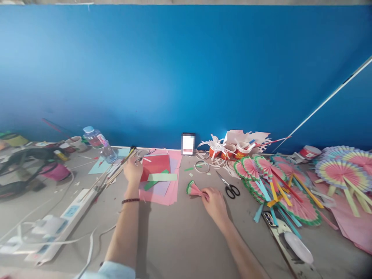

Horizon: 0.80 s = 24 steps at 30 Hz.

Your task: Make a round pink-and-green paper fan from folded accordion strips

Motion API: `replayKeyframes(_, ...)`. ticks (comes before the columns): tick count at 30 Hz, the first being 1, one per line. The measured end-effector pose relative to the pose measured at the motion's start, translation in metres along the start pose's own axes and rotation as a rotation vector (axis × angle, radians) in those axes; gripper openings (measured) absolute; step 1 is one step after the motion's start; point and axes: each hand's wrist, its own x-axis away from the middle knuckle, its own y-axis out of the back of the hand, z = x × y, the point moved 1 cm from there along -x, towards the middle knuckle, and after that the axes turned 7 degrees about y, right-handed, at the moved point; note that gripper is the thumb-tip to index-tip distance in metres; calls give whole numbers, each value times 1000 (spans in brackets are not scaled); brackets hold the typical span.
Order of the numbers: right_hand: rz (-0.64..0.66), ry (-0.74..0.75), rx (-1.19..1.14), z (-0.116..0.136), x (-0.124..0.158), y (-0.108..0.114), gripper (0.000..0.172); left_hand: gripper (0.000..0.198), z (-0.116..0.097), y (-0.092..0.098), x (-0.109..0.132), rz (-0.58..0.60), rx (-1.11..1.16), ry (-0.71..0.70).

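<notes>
My right hand [214, 202] pinches the narrow end of a small pleated paper fan [194, 189], pink with a green edge, which lies just above the table. The pleats spread a little towards the left. On the left, my left hand [133, 169] is at the upper left corner of the stacked paper, its fingers curled together and partly hidden; what they hold is too small to make out. The stack has a red sheet [155, 163], a pale green strip [162, 177] and pink sheets [171, 197]. Thin sticks [116, 174] lie beside this hand.
Black-handled scissors [231, 190] lie right of my right hand. Finished paper fans [276, 174] cover the right side, near a phone [279, 228]. Tape rings [202, 166], paper cups [242, 150] and a small screen [188, 144] stand behind. Left are a bottle [109, 152] and a power strip [64, 224].
</notes>
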Motion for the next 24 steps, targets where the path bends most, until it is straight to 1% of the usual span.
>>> replayKeyframes(1,1,-3,3,0,0,0,13,37,3,0,-2,-33,-93,20)
replayKeyframes(2,0,-5,7,1,0,0,13,39,5,-2,-2,-35,-169,30)
replayKeyframes(4,-1,-9,19,1,0,0,12,41,9,-7,1,32,-283,29)
replayKeyframes(6,-1,-10,29,2,-1,0,12,39,12,-12,5,54,-301,18)
replayKeyframes(9,3,1,51,2,-1,-1,12,36,13,-18,9,32,-343,-21)
replayKeyframes(11,3,8,61,1,0,-2,11,36,14,-19,9,12,-349,-13)
replayKeyframes(13,4,10,61,1,0,-3,11,36,14,-18,7,19,-333,9)
replayKeyframes(17,6,3,57,1,0,-4,10,37,13,-14,6,61,-303,39)
replayKeyframes(24,23,1,109,9,2,-2,16,37,-3,-8,16,175,-453,-15)
